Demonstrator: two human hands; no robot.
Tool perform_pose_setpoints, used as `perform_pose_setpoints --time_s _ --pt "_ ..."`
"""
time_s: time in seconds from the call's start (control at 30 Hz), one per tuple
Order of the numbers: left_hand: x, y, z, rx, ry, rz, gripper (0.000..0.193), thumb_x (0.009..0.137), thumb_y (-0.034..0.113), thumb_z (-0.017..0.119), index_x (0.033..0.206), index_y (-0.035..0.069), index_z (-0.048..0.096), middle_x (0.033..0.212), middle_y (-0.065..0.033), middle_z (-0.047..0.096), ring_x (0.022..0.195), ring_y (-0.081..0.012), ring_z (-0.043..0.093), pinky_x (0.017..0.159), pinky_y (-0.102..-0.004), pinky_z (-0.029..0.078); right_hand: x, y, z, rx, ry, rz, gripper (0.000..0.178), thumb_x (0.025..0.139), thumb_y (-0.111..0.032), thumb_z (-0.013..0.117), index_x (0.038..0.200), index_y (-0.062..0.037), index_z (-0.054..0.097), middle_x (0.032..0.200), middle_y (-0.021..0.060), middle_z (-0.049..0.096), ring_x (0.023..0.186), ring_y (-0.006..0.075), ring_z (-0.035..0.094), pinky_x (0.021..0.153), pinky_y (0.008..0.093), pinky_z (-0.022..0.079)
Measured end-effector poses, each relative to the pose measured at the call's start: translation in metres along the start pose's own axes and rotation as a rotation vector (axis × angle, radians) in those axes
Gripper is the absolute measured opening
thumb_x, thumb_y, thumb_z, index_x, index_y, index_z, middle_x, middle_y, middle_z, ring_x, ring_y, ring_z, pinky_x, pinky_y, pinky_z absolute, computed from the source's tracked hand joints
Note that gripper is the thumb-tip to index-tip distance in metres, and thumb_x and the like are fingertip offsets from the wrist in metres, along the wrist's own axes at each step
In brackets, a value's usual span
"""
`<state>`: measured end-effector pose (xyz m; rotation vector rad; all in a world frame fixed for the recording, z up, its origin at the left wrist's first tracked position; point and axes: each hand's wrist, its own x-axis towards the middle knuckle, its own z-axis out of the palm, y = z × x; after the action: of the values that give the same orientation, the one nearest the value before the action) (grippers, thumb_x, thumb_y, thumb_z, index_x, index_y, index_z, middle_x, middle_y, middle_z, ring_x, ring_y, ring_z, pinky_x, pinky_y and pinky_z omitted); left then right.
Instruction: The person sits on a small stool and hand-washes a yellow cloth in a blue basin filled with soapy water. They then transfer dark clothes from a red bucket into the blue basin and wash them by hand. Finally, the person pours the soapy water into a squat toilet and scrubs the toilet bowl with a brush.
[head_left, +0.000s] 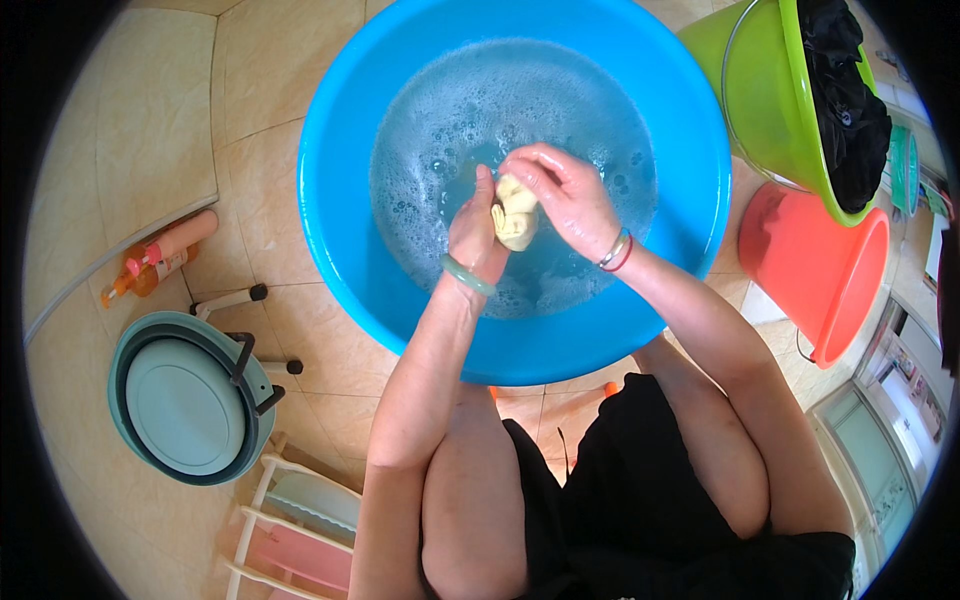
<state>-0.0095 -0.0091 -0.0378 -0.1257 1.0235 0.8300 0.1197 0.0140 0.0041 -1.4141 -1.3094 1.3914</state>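
A pale yellow cloth (515, 218), bunched into a small wad, is held over the soapy water in a large blue basin (342, 240). My left hand (474, 232) is closed around its left side, thumb pointing up, with a green bangle at the wrist. From the right, my right hand (572, 196) presses its bent fingers against the upper end of the cloth. A metal bracelet and a red band circle that wrist. Part of the cloth's left side is hidden by my left hand. White suds and bubbles cover much of the water around both hands.
To the right stand a lime-green bucket (755, 85) holding dark clothes (845, 105) and a coral bucket (800, 255). At left are pump bottles (160, 255), a grey-green folding basin (185, 405) and a pink-and-white rack (290, 540). My knees flank the near side of the blue basin.
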Motion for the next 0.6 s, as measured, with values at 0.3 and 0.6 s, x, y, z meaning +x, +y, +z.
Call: perform_pose_setpoints --time_s 0.3,0.6 --pt "-0.006 -0.024 0.034 0.125 0.357 0.182 0.032 0.098 0.037 0.047 0.09 0.008 0.058 0.08 -0.0031 0.058 0.074 -0.0133 0.059 0.059 -0.029 0.047 0.015 0.048 0.006 -0.642 -0.094 -0.128 0.022 0.093 -0.025 0.053 0.083 -0.0067 0.058 0.069 0.0158 0.06 0.063 0.0336 0.062 0.054 0.0417 0.05" --pt "0.004 -0.039 -0.012 0.03 0.184 0.202 0.023 0.095 0.03 0.048 0.092 0.009 0.058 0.08 -0.0028 0.058 0.071 -0.0145 0.055 0.061 -0.0325 0.045 -0.007 0.044 0.028 -0.678 -0.171 -0.333 0.012 0.091 -0.018 0.054 0.086 -0.007 0.057 0.077 0.0163 0.061 0.068 0.0336 0.063 0.056 0.0419 0.051"
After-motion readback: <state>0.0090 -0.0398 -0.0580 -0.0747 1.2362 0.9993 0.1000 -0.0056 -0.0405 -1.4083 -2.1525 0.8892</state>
